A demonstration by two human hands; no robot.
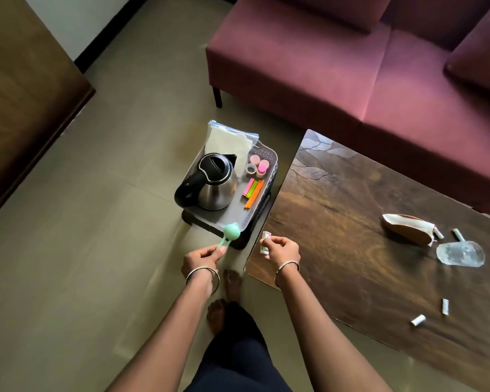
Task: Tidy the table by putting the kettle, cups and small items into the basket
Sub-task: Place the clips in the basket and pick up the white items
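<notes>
A grey basket [269,157] stands on the floor left of the wooden table [337,222]. In it are a steel kettle [210,182] with a black handle, small pink cups [259,165], coloured clips [253,192] and plastic bags [229,140]. My left hand [203,257] grips the stem of a mint green tool [232,232] whose round head hangs over the basket's near edge. My right hand [282,248] pinches small white sachets [265,240] at the table's near left corner. On the table lie a glass cup [460,253] on its side, a brown paper packet [408,229] and several white sachets [417,320].
A maroon sofa [351,66] stands behind the table and basket. A dark wooden cabinet [20,89] fills the left side. My bare feet [224,301] are on the tiled floor between basket and table corner.
</notes>
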